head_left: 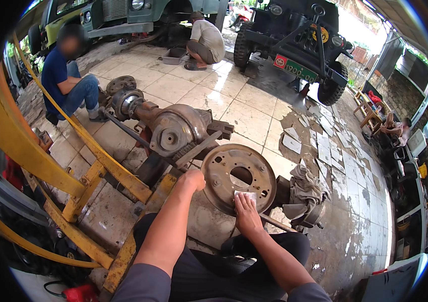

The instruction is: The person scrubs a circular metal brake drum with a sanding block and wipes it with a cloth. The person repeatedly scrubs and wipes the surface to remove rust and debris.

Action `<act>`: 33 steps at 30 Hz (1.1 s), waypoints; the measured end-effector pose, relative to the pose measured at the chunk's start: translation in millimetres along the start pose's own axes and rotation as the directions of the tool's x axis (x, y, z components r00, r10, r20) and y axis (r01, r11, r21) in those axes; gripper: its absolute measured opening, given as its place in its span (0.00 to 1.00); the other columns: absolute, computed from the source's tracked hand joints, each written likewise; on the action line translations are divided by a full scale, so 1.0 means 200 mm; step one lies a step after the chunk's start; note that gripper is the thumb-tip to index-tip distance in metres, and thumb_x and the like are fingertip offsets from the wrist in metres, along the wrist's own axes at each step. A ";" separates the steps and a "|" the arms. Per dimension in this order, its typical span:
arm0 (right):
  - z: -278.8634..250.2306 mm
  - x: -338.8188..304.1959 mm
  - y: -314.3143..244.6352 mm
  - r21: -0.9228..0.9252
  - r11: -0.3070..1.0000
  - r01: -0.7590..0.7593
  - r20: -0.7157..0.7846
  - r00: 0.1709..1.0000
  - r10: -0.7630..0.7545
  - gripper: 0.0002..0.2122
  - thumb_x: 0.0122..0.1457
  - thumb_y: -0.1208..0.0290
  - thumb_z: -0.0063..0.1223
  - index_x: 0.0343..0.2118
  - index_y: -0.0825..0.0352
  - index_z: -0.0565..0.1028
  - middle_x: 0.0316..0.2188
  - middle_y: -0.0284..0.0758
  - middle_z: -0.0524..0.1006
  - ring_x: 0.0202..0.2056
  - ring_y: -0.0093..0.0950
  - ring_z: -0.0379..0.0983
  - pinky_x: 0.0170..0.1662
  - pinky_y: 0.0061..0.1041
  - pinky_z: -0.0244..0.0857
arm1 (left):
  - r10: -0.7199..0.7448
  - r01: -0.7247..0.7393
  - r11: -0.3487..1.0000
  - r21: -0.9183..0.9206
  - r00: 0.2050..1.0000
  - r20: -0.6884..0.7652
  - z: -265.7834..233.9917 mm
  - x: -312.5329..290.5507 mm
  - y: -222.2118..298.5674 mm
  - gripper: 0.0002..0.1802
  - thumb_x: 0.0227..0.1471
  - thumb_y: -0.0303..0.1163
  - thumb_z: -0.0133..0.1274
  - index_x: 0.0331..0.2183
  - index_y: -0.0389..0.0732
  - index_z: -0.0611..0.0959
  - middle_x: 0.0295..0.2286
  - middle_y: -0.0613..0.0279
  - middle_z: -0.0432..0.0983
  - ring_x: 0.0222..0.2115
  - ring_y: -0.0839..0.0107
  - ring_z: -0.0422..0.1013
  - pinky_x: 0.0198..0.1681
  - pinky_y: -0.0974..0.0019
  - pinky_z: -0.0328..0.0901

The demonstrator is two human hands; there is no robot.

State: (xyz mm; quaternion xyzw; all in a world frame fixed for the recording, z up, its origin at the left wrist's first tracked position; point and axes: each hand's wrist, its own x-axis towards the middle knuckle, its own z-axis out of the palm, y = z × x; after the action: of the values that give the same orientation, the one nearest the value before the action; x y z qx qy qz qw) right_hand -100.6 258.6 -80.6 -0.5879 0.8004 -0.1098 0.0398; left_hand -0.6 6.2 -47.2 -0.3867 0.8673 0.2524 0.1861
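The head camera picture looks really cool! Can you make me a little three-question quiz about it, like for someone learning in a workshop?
1. True or false: the right hand has its fingers on a small pale pad that is against the round metal plate.

2. Pick one: what colour is the big metal frame on the left of the picture?
A) pink
B) yellow
C) white

3. Fill the gap: the crumpled cloth is on the ____ side of the plate, as the person sees it.

Key: 1. True. 2. B. 3. Right.
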 end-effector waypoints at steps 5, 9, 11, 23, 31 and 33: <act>-0.01 -0.03 -0.05 0.028 0.999 -0.018 0.006 1.000 0.018 0.24 0.63 0.71 0.41 0.62 0.72 0.60 0.64 0.50 0.59 0.67 0.46 0.50 0.67 0.46 0.45 | 0.074 -0.072 0.996 0.051 0.996 -0.048 0.05 0.04 -0.03 0.26 0.59 0.47 0.48 0.31 0.31 0.85 0.34 0.43 0.80 0.41 0.50 0.76 0.47 0.54 0.69; -0.02 -0.02 -0.02 0.006 1.000 -0.020 0.001 1.000 0.020 0.24 0.64 0.71 0.41 0.62 0.72 0.60 0.64 0.50 0.59 0.67 0.46 0.50 0.68 0.46 0.44 | 0.062 -0.061 0.998 0.017 0.998 -0.026 0.05 0.05 -0.04 0.24 0.58 0.46 0.49 0.32 0.33 0.85 0.34 0.45 0.80 0.41 0.51 0.76 0.46 0.54 0.69; -0.02 -0.04 -0.04 0.020 1.000 -0.022 0.022 1.000 0.022 0.24 0.64 0.72 0.41 0.62 0.72 0.60 0.64 0.50 0.58 0.67 0.46 0.50 0.67 0.46 0.45 | 0.023 -0.022 0.999 0.038 0.999 -0.044 0.05 0.04 -0.02 0.20 0.57 0.44 0.51 0.38 0.36 0.85 0.41 0.46 0.79 0.45 0.52 0.74 0.48 0.54 0.69; -0.03 0.01 0.02 0.038 0.997 -0.068 0.013 0.998 0.068 0.23 0.65 0.72 0.39 0.62 0.72 0.59 0.65 0.50 0.57 0.68 0.46 0.48 0.67 0.46 0.44 | -0.041 0.042 0.998 -0.043 0.999 0.027 0.01 0.00 0.00 0.20 0.57 0.42 0.52 0.43 0.36 0.84 0.45 0.46 0.77 0.48 0.49 0.73 0.50 0.53 0.69; -0.04 0.01 -0.01 0.066 0.995 -0.076 -0.008 0.997 0.077 0.22 0.65 0.74 0.40 0.61 0.73 0.61 0.65 0.50 0.57 0.67 0.48 0.49 0.67 0.47 0.45 | 0.002 -0.003 1.000 0.006 1.000 0.020 -0.01 0.00 -0.01 0.19 0.57 0.42 0.53 0.41 0.37 0.84 0.45 0.46 0.77 0.46 0.48 0.73 0.49 0.52 0.69; -0.04 -0.04 -0.01 0.083 0.993 -0.078 0.002 0.997 0.078 0.23 0.63 0.76 0.42 0.61 0.72 0.61 0.64 0.51 0.58 0.67 0.48 0.49 0.67 0.47 0.45 | -0.021 0.021 1.000 -0.011 1.000 -0.023 0.01 -0.01 0.01 0.19 0.57 0.42 0.53 0.41 0.37 0.85 0.45 0.46 0.77 0.46 0.48 0.74 0.49 0.52 0.69</act>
State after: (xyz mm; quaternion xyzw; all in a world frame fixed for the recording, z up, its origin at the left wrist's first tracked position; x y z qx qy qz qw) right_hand -98.2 267.6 -73.2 -0.5538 0.8176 -0.1417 0.0681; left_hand -0.3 9.8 -48.2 -0.3996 0.8639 0.2505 0.1768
